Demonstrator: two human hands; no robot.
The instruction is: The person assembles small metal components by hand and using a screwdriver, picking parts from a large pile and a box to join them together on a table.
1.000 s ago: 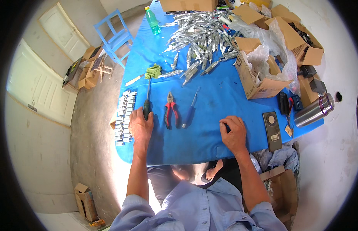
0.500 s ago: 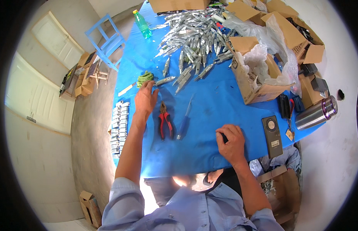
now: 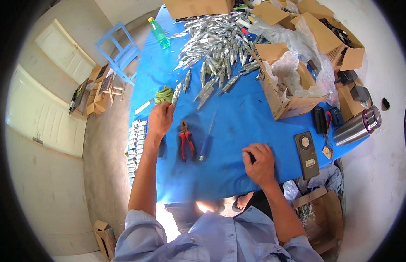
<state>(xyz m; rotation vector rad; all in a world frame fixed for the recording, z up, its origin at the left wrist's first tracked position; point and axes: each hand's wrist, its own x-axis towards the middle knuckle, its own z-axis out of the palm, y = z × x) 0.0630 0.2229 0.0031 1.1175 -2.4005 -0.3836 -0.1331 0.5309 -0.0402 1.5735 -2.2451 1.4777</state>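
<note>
My left hand is closed on a slim silver metal piece, which points up and away from the fingertips. It resembles the pieces in the large pile at the far side of the blue-covered table. A crumpled green cloth lies just beyond that hand. Pliers with red and black handles and a blue-handled screwdriver lie between my hands. My right hand rests curled near the front edge, with something dark inside the fist that I cannot make out.
Rows of small silver pieces line the left edge, near a pale flat strip. A green bottle stands far left. On the right are an open carton, a dark phone-like device and a steel flask.
My left hand has closed on the silver piece, which lay flat beside the green cloth, and has tilted it upward while drawing slightly nearer. My right hand is almost unmoved.
</note>
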